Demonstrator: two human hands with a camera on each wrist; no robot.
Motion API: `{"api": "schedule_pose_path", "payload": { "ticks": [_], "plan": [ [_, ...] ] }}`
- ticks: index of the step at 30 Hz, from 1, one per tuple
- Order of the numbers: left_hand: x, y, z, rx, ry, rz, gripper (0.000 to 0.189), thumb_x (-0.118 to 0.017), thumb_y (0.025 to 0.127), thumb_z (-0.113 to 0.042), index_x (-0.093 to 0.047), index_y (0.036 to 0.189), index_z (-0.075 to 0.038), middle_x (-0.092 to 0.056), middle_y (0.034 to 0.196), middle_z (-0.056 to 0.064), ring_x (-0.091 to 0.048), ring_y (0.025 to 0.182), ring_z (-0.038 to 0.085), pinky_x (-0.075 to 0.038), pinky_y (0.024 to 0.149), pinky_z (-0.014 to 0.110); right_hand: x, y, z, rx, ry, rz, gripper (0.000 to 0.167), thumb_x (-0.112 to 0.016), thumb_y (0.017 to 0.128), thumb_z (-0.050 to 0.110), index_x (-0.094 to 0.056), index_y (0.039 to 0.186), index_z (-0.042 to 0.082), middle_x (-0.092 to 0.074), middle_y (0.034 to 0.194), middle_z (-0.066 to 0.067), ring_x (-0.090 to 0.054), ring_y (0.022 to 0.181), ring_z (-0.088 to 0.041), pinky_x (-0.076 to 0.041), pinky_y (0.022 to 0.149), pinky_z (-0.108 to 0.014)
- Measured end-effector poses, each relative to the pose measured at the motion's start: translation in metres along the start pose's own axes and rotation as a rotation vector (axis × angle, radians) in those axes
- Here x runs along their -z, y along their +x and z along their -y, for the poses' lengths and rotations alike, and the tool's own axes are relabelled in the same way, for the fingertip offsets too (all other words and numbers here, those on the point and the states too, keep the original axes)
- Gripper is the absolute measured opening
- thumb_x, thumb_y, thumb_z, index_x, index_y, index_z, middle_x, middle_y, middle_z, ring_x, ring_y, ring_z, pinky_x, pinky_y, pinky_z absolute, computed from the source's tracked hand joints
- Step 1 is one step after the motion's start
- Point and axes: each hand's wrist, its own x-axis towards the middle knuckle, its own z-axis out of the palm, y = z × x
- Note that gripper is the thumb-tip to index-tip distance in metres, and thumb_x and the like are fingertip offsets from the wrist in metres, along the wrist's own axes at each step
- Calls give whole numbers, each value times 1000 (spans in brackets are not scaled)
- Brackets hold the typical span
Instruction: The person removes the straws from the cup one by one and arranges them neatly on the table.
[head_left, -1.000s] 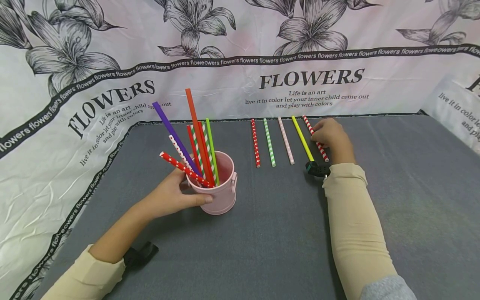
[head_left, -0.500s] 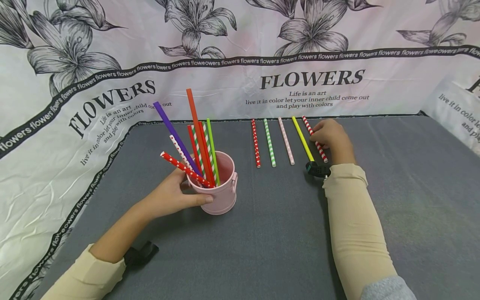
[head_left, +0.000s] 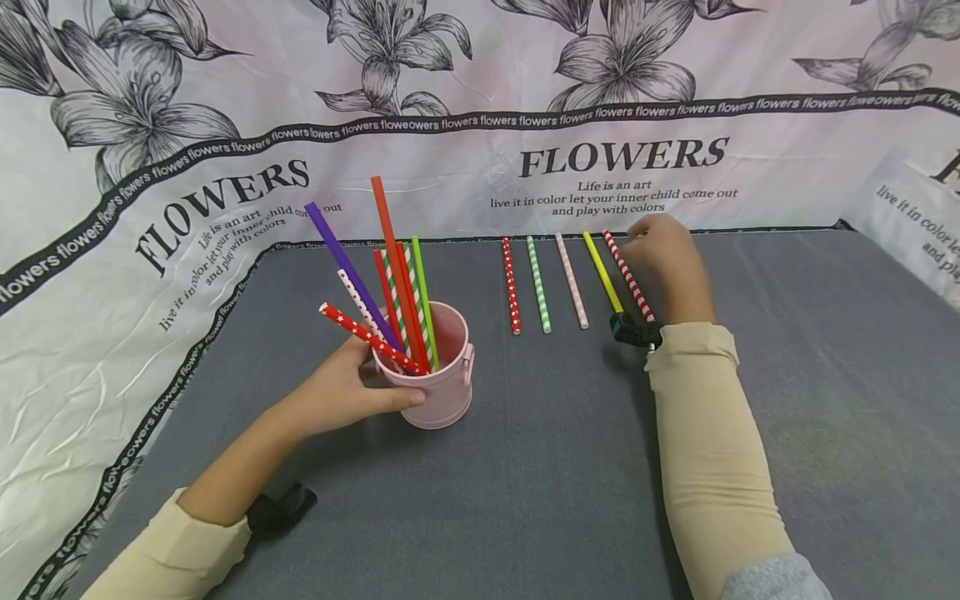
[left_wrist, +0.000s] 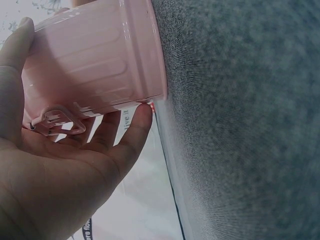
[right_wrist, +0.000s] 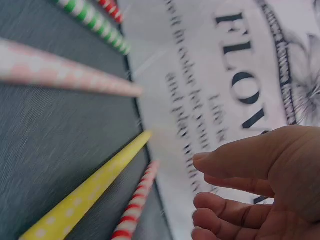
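Observation:
My left hand (head_left: pixel 351 390) grips a small pink bucket (head_left: pixel 448 396), its thumb across the front and its fingers round the far side. Several paper straws lean in the bucket, among them a purple straw (head_left: pixel 343 258), an orange straw (head_left: pixel 386 221) and a red straw with white stars (head_left: pixel 367 337). Above the table's back edge, my right hand (head_left: pixel 670 262) holds nothing, its fingers loosely bent in the right wrist view. Just left of it lies a red-and-white striped straw (head_left: pixel 627 272). The yellow straw (right_wrist: pixel 85 197) beside that one shows white dots from close up.
Left of the yellow straw lie a pale pink straw (head_left: pixel 572 282), a green-and-white striped straw (head_left: pixel 538 285) and a red straw with white spots (head_left: pixel 511 287), spaced in a row. A white flower-printed cloth (head_left: pixel 420 183) rises behind the grey table (head_left: pixel 525 500).
My right hand has let go of the red-and-white striped straw and lifted up and back from it. The straw stays at the row's right end. My left hand keeps holding the bucket, unmoved.

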Motion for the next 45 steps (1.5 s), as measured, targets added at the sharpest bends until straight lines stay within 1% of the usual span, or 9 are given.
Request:
{"api": "schedule_pose_path", "payload": {
  "ticks": [3,6,13,20,27,30,34,38,45],
  "plan": [
    [0,0,1,-6,-2,2,74,-85,81,-28,-46,143,-16,-56,137,2,-53,125,27,-51,96,51,4,-4,14,45,-7,0,45,-57,96,21,-56,135,-2,-50,135,-27,-54,97,-38,-50,79,-50],
    [0,0,1,-11,-6,4,74,-85,81,-28,-46,143,-16,-56,137,2,-53,125,27,-51,96,52,8,-11,31,136,8,4,40,-59,96,24,-61,129,1,-56,130,-24,-57,97,-35,-49,79,-48],
    [0,0,1,-14,-18,7,74,-85,81,-27,-46,143,-16,-56,136,2,-53,125,27,-52,95,52,8,-44,83,464,71,22,21,-63,96,18,-68,107,1,-67,102,-15,-59,88,-29,-47,76,-41],
    [0,0,0,-10,-22,13,72,-84,82,-27,-47,142,-16,-56,136,2,-53,125,27,-52,95,51,-11,-87,133,707,108,144,9,-68,93,8,-71,99,2,-70,93,-10,-61,85,-23,-50,79,-37],
    [0,0,1,-12,-18,18,73,-84,82,-29,-45,143,-15,-56,137,2,-53,125,26,-51,97,51,-39,-122,161,905,88,291,7,-70,91,3,-72,97,4,-70,89,-3,-64,81,-16,-55,75,-30],
    [0,0,1,-27,-15,18,74,-84,82,-29,-45,143,-15,-56,137,1,-54,124,24,-51,97,50,-54,-132,169,953,54,366,9,-70,91,3,-72,99,4,-69,89,-1,-64,81,-14,-55,74,-26],
    [1,0,1,-44,-2,15,73,-84,82,-28,-45,143,-14,-58,134,1,-58,121,22,-51,98,49,-70,-141,176,946,10,452,12,-71,91,5,-71,103,4,-69,88,0,-64,79,-13,-56,68,-24],
    [1,0,1,-45,-3,20,73,-84,83,-27,-45,142,-13,-58,134,1,-58,120,22,-51,98,48,-80,-144,178,932,-19,468,11,-71,90,6,-71,102,5,-69,85,0,-64,77,-13,-56,64,-23],
    [0,0,0,-24,0,17,73,-84,82,-25,-45,143,-14,-57,132,0,-57,119,21,-50,98,50,-92,-144,179,949,-97,457,8,-71,89,6,-71,96,10,-67,78,4,-62,76,-11,-53,66,-22]
  ]
}}
